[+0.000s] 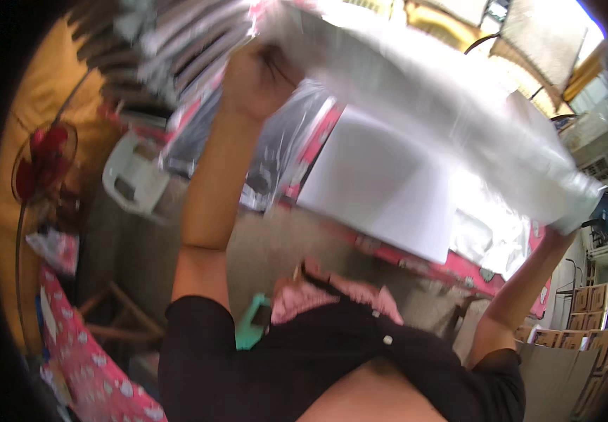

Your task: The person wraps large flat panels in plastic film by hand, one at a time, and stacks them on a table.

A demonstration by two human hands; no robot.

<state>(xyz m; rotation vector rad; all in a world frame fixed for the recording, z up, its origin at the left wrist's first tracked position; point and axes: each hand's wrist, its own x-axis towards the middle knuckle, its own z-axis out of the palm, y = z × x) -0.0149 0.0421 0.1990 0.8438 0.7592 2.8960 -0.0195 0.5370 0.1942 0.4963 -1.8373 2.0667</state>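
Person in a black short-sleeved top, both arms raised; left hand [258,74] fisted around one end of a clear plastic bag [444,112], fingers closed into the crumpled film; right hand [564,225] at the bag's far lower end, mostly hidden behind the plastic, so whether it is clenched or loose I cannot tell; the bag stretched slantwise between the two hands, high across the view, blurred, holding something pale and flat; below it a white sheet [381,179] lying on a table with a pink patterned cover [472,271]; more clear plastic wrapping [490,235] on the table beside the sheet; a red standing fan [43,162] at the left against a yellow wall; a white plastic stool [135,176] near the fan; a teal object [251,323] close to the person's body, kind unclear; stacked brown cardboard frames [589,316] at the lower right; pink printed fabric [86,352] at the lower left.
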